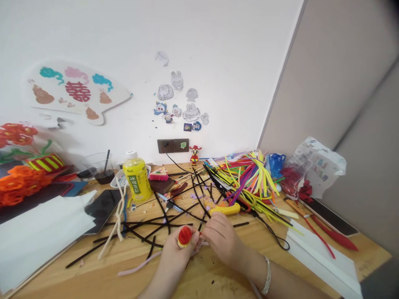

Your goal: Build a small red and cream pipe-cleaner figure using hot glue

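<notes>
My left hand (pixel 177 253) is closed round a small red and yellow pipe-cleaner coil (pixel 184 236), held low over the wooden table (pixel 212 278). My right hand (pixel 222 237) meets it from the right, fingers curled and pinched at the coil's side; it wears a silver bracelet (pixel 267 275). A pale pink pipe cleaner (pixel 140 265) trails left from under my left hand. Black pipe cleaners (pixel 162 224) lie scattered just beyond both hands.
A heap of coloured pipe cleaners (pixel 249 178) lies at the back right, with a yellow glue gun (pixel 225 209) before it. A yellow drink bottle (pixel 136 177), a tablet (pixel 104 207), white paper (pixel 37 232), orange flowers (pixel 18 182) and a plastic bag (pixel 314 166) surround them.
</notes>
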The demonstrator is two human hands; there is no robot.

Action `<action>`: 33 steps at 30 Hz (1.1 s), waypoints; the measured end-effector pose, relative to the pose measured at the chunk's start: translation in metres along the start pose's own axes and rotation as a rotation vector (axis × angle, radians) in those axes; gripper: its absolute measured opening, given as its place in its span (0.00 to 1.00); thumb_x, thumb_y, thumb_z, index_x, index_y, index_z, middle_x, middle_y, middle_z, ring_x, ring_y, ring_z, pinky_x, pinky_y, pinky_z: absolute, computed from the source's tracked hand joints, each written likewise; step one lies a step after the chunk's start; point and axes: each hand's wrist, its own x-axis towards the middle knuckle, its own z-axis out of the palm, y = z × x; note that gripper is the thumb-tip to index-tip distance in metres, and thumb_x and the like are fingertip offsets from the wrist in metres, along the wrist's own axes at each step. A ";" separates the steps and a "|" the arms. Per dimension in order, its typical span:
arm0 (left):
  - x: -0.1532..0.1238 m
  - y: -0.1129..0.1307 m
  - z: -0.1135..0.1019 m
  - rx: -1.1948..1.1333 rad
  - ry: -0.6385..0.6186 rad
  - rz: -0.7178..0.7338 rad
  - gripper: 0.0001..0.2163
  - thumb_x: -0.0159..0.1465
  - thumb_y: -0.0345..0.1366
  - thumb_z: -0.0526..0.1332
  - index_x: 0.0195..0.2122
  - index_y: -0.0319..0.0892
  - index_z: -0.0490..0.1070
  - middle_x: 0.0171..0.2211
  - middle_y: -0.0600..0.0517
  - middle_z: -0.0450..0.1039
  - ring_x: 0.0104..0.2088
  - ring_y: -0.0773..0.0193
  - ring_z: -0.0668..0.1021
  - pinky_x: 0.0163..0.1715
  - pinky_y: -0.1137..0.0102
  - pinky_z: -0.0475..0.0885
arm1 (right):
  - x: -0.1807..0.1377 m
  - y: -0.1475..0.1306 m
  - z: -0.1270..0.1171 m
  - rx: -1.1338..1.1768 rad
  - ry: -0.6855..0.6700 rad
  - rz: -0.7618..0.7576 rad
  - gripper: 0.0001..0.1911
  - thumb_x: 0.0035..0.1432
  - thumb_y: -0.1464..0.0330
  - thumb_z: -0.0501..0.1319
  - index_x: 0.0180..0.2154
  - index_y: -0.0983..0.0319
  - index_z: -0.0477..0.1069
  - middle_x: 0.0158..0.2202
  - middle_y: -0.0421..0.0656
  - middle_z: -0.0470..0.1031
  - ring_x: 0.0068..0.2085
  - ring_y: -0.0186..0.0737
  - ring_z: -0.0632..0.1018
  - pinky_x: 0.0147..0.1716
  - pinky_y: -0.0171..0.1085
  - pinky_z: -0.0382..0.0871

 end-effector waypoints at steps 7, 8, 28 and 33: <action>-0.002 0.006 -0.003 -0.020 -0.055 0.009 0.14 0.49 0.46 0.64 0.21 0.39 0.67 0.14 0.57 0.64 0.18 0.70 0.65 0.19 0.76 0.61 | 0.009 -0.005 -0.004 0.629 -0.019 0.552 0.12 0.56 0.62 0.58 0.24 0.63 0.66 0.24 0.40 0.67 0.28 0.35 0.68 0.29 0.35 0.62; -0.002 0.008 -0.005 -0.006 -0.103 0.029 0.14 0.50 0.45 0.64 0.21 0.39 0.67 0.15 0.57 0.65 0.18 0.69 0.66 0.20 0.75 0.61 | 0.011 -0.003 -0.006 0.782 -0.071 0.643 0.14 0.54 0.60 0.59 0.24 0.63 0.66 0.23 0.39 0.67 0.27 0.34 0.68 0.29 0.34 0.62; -0.012 0.022 0.001 0.085 -0.054 0.025 0.13 0.50 0.44 0.63 0.20 0.40 0.67 0.15 0.57 0.64 0.18 0.69 0.66 0.20 0.75 0.61 | 0.006 -0.009 -0.002 1.192 -0.075 0.818 0.16 0.49 0.58 0.64 0.34 0.62 0.67 0.27 0.36 0.64 0.29 0.32 0.68 0.30 0.32 0.63; -0.015 0.024 0.003 0.030 0.014 -0.010 0.14 0.49 0.45 0.64 0.19 0.39 0.68 0.15 0.56 0.66 0.18 0.68 0.68 0.20 0.75 0.63 | 0.007 -0.012 -0.004 0.954 -0.036 0.746 0.12 0.53 0.61 0.61 0.36 0.61 0.74 0.28 0.40 0.68 0.31 0.34 0.70 0.33 0.34 0.65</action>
